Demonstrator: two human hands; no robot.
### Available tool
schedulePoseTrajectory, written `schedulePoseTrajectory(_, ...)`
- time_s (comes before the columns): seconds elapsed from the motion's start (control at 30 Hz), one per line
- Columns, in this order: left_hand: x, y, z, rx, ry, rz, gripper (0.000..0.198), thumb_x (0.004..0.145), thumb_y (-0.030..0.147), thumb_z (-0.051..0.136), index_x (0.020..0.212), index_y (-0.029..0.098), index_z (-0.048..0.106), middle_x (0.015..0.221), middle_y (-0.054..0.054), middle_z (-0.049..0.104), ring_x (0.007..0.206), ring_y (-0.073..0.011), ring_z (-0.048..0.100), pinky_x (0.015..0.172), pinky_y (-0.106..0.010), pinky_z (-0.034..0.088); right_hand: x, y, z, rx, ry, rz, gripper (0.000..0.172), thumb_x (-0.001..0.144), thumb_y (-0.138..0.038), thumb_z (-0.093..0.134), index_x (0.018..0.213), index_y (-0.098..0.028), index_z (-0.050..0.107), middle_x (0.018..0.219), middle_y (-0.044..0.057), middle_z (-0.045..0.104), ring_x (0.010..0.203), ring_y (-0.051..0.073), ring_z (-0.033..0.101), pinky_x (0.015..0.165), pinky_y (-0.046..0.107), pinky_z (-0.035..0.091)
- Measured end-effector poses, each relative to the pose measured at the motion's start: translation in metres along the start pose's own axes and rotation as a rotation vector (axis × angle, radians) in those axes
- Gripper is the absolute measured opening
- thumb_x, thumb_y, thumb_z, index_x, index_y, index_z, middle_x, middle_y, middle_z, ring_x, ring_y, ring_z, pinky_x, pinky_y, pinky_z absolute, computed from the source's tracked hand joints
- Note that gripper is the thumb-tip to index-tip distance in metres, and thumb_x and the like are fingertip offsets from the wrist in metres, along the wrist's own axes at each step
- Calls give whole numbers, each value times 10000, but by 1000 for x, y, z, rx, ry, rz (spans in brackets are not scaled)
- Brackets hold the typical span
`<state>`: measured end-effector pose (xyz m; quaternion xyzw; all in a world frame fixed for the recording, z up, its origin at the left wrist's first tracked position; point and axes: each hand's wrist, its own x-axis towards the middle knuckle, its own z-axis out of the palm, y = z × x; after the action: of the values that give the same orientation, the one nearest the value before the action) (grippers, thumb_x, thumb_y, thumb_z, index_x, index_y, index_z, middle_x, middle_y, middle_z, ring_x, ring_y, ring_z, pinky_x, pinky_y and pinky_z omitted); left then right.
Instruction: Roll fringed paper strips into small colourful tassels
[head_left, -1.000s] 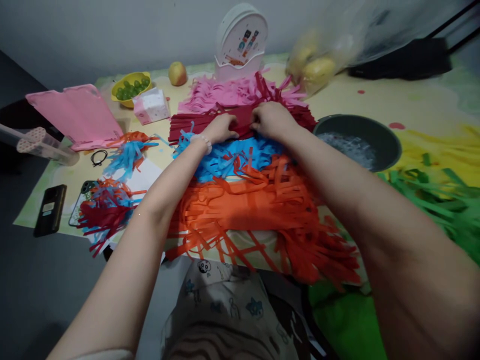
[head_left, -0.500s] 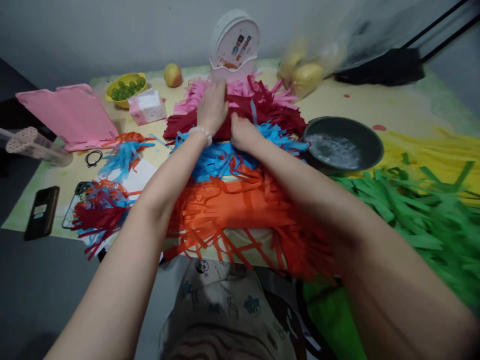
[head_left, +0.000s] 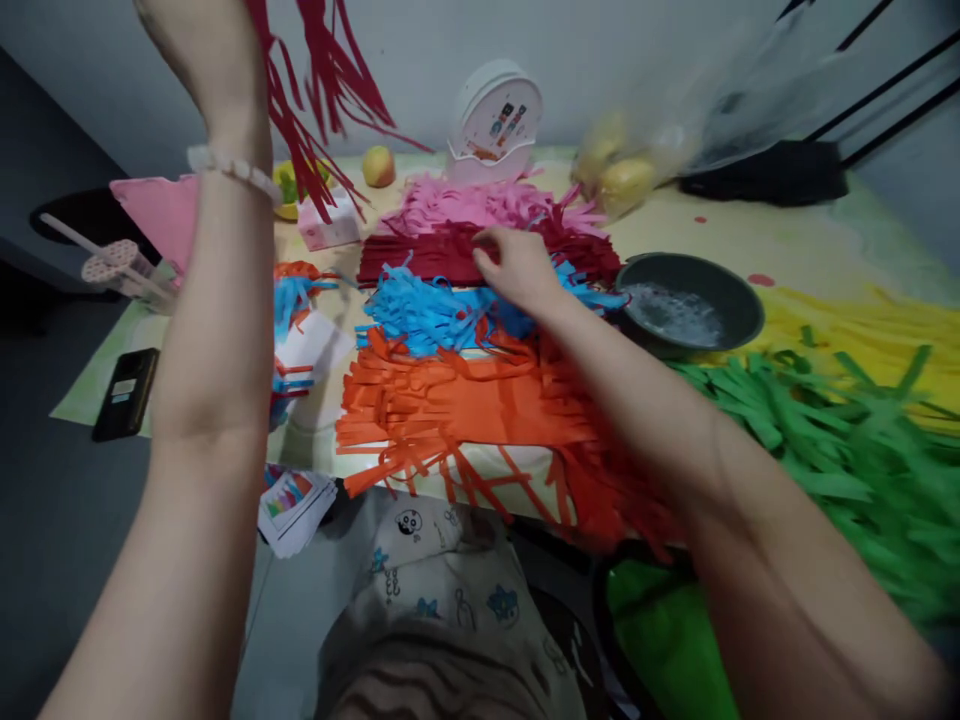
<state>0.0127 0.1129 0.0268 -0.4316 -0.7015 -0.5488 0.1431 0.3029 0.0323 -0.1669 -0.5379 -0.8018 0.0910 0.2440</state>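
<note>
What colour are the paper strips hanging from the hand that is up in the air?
Dark red fringed paper strips, seen in the head view.

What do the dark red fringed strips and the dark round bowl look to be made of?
Dark red fringed strips in the raised left hand: likely thin matte paper; they dangle limp, cleanly cut. Dark round bowl: smooth, possibly plastic or metal; cannot tell.

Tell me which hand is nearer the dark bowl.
Right. The right hand rests on the dark red fringed paper just beside the dark bowl; the left hand is raised high, holding red fringe.
</note>
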Motion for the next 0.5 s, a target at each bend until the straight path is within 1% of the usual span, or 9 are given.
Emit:
schedulePoseTrajectory(0.03, -16, 8, -19, 20, -29, 44, 221, 1054, 15, 421, 1257, 57, 494, 1256, 6, 590, 1314, -30, 551, 1217, -197, 344, -11, -16, -10, 27, 80, -31, 491, 1019, -291, 402, 1439, -129, 598, 1450, 189, 643, 1379, 323, 580, 1204, 495, 424)
schedulePoseTrajectory(0.07, -41, 15, -37, 13, -91, 60, 190, 1044, -15, 427, 1185, 80, 511, 1179, -4, 611, 1172, -32, 602, 1118, -197, 440, -23, -34, -20, 52, 169, -70, 522, 1036, -354, 410, 1507, -164, 534, 1516, 173, 589, 1439, 320, 525, 1226, 516, 405)
schedulePoseTrajectory(0.1, -71, 21, -55, -28, -218, 231, 191, 998, -22, 503, 1108, 131, 531, 1097, -8, 639, 1054, -79, 627, 1006, -238, 514, -36, -52, -30, 65, 244, -106, 570, 1045, -413, 422, 1573, -202, 454, 1579, 152, 526, 1500, 322, 456, 1247, 547, 381)
schedulePoseTrajectory(0.13, -105, 24, -72, -43, -308, 321, 238, 910, -37, 602, 956, 184, 525, 988, -9, 648, 936, -123, 627, 916, -282, 544, -49, -70, -38, 66, 294, -139, 635, 1038, -456, 453, 1628, -235, 369, 1633, 131, 460, 1557, 329, 376, 1269, 581, 346)
schedulePoseTrajectory(0.2, -172, 22, -103, -136, -404, 488, 320, 817, -20, 638, 831, 244, 458, 935, -13, 637, 883, -171, 622, 851, -325, 549, -74, -99, -52, 36, 338, -193, 738, 1020, -456, 504, 1683, -267, 241, 1703, 101, 353, 1634, 337, 218, 1306, 621, 269)
schedulePoseTrajectory(0.27, -223, 12, -127, -124, -523, 565, 268, 842, 13, 613, 868, 245, 481, 993, -31, 648, 991, -209, 637, 914, -356, 540, -95, -113, -61, -18, 353, -200, 745, 1025, -400, 487, 1696, -260, 194, 1736, 95, 290, 1659, 327, 127, 1329, 631, 206)
schedulePoseTrajectory(0.33, -255, -2, -145, -97, -570, 617, 188, 894, 66, 604, 946, 229, 527, 1064, -61, 656, 1099, -251, 631, 982, -405, 517, -113, -112, -68, -74, 361, -198, 722, 1029, -370, 466, 1691, -237, 213, 1749, 114, 262, 1661, 331, 110, 1330, 643, 176)
schedulePoseTrajectory(0.4, -270, -13, -157, -60, -591, 673, 145, 919, 106, 604, 1013, 204, 556, 1121, -96, 664, 1153, -291, 621, 1012, -449, 497, -130, -104, -74, -122, 357, -252, 713, 1009, -372, 523, 1668, -244, 282, 1746, 124, 275, 1650, 362, 136, 1312, 678, 176)
schedulePoseTrajectory(0.5, -280, -19, -169, -47, -660, 780, 156, 911, 119, 600, 1051, 184, 580, 1145, -120, 681, 1164, -312, 626, 1010, -458, 496, -149, -89, -83, -196, 322, -423, 550, 963, -319, 624, 1503, -298, 521, 1668, 88, 445, 1588, 388, 301, 1283, 720, 207)
